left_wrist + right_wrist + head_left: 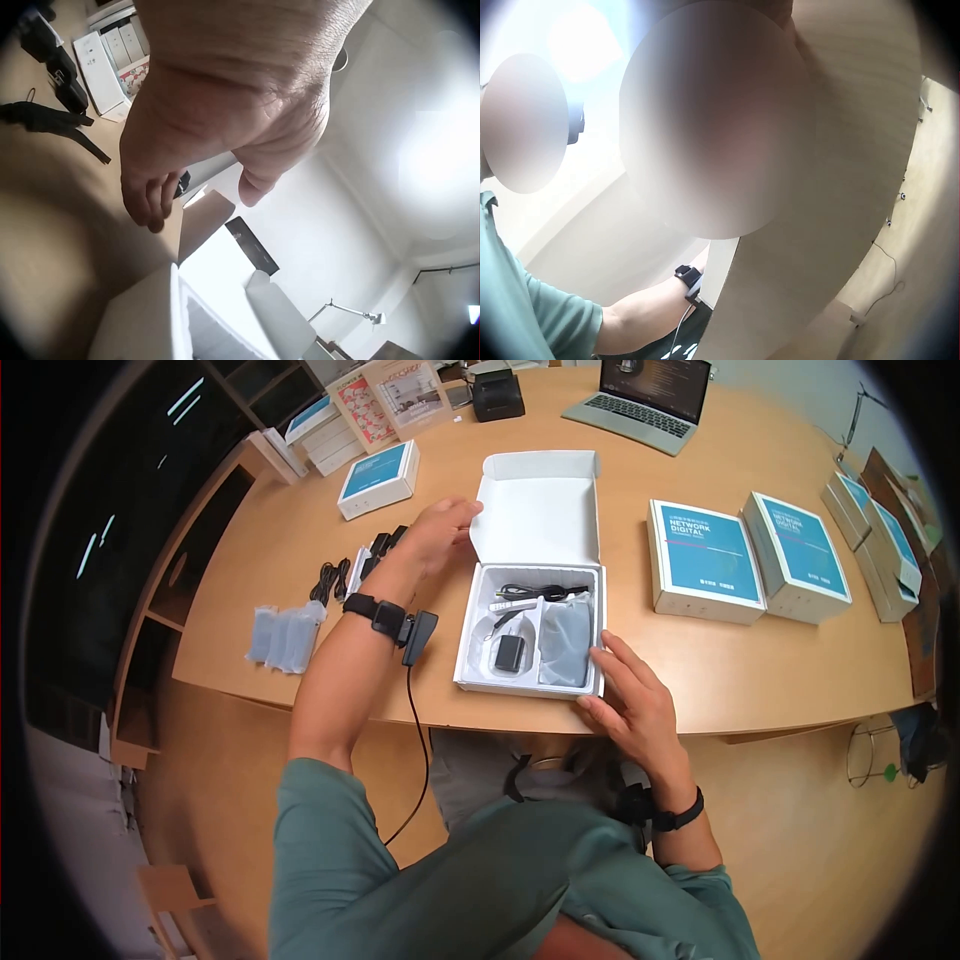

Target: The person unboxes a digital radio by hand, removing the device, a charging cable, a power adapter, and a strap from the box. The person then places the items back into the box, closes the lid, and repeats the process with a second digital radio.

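Observation:
A white box (464,660) stands open on the table, its lid (540,510) raised at the far side. Inside lie a coiled black cable (540,592), a black power adapter (509,653) and a flat item in a frosted sleeve (566,645). My left hand (440,535) reaches to the lid's left edge, fingertips right at it; in the left wrist view its fingers hang relaxed beside the box wall (142,315). With fingers extended, my right hand (640,705) rests against the box's front right corner. That hand is blurred over in the right wrist view.
Two closed blue-topped boxes (706,555) stand to the right, others at the far right edge. Another closed box (378,478) sits back left. Several sleeved items (285,638), black cables (330,580) and black adapters (380,546) lie left. Behind is a laptop (645,410).

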Demonstrator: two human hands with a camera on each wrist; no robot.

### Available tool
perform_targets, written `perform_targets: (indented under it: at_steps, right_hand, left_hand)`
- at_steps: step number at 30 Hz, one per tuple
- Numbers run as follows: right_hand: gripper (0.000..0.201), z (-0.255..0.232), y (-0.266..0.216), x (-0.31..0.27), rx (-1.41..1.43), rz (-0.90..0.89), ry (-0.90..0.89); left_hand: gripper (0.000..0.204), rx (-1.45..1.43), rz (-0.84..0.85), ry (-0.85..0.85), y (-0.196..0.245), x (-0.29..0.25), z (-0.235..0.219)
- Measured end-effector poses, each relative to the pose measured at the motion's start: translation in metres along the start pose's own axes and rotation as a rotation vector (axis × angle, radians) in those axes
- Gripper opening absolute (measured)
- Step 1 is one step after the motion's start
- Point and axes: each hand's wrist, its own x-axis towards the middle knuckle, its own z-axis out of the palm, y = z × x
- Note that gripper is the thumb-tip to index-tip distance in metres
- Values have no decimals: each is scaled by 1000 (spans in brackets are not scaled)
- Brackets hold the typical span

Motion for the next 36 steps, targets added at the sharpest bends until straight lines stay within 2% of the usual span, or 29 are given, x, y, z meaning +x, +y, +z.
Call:
perform_targets:
  at_steps: [1,5,7,8,10,11,12,15,18,19,21,25,30,31,32,34,35,36]
  right_hand:
    - [56,0,0,0,-8,-1,1]
    - [57,1,-3,0,-18,13,10]
    - [57,1,-2,1,-6,11,11]
    - [57,1,-2,1,-5,19,13]
    - [57,1,-3,1,-10,12,9]
    - [57,0,-3,1,-7,20,11]
    - [57,0,-3,1,-1,28,3]
    - [57,0,-2,0,9,38,-7]
    - [58,0,-2,1,18,42,-10]
    - [58,0,-2,1,24,43,-10]
    - [58,1,-1,0,27,44,-11]
    - [58,1,-1,0,22,50,-2]
    - [57,0,-1,-1,28,54,8]
    - [56,-1,-1,0,28,55,3]
    - [56,0,-1,0,29,56,1]
    - [56,-1,-1,1,39,47,10]
    - [56,0,1,1,38,43,5]
    - [60,1,3,1,44,37,9]
  left_hand:
    - [44,-53,44,82,2,-10,14]
    - [44,46,152,8,11,-30,21]
    - [45,231,199,63,16,-53,21]
    - [45,235,194,57,21,-65,22]
    - [45,467,141,86,25,-90,24]
    - [43,348,272,82,13,-98,27]
    - [43,352,265,77,4,-105,29]
    - [41,451,475,156,-6,-122,35]
    - [39,497,503,237,-5,-129,42]
    - [39,495,500,237,-1,-128,41]
    - [37,494,244,252,10,-121,38]
    - [38,505,251,218,15,-111,39]
    - [35,399,298,266,-5,-126,48]
    - [32,440,261,233,-10,-126,43]
    - [32,647,460,147,-21,-126,36]
    - [35,772,872,119,-31,-123,39]
    - [38,599,717,77,-37,-130,41]
    - [45,704,768,89,-38,-131,39]
